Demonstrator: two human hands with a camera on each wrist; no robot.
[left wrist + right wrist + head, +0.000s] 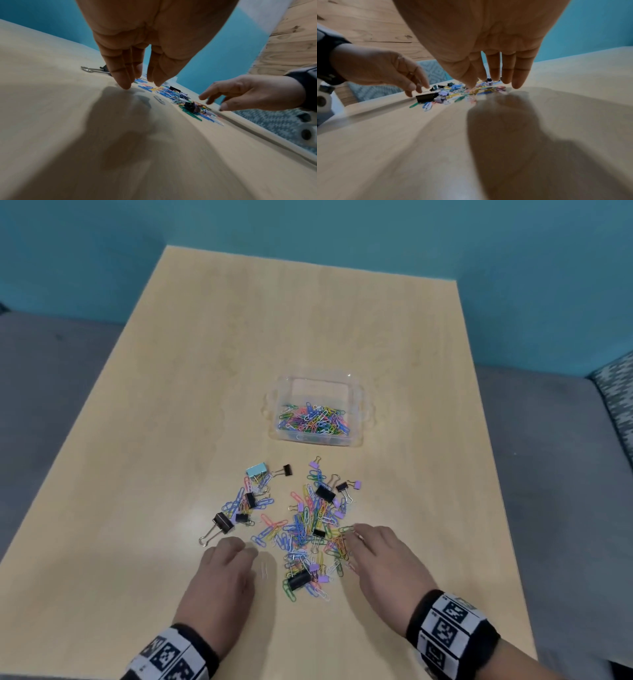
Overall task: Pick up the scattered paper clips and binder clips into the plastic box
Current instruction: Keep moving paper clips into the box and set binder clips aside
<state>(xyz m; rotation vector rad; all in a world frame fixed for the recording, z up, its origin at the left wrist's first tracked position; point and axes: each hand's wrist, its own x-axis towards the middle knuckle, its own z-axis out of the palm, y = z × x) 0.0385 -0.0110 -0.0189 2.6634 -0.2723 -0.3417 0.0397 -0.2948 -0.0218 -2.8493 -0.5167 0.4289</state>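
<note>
A clear plastic box [358, 405] stands mid-table with several coloured paper clips [313, 419] inside. Nearer me lies a scatter of paper clips [301, 529] mixed with binder clips: a black one [223, 522] at the left, a light blue one [257, 470] further back, another black one [298, 578] closest to me. My left hand [239, 546] holds nothing; its straight fingertips [126, 86] touch the table left of the scatter, beside a lone white paper clip [264, 570]. My right hand [356, 537] is spread over the scatter's right edge, its thumb tip [471, 85] on the clips, gripping nothing.
The wooden table [308, 320] runs back to a teal wall. Its right edge lies close beyond my right wrist. A patterned cushion [616, 398] and grey seating sit off the table at the right.
</note>
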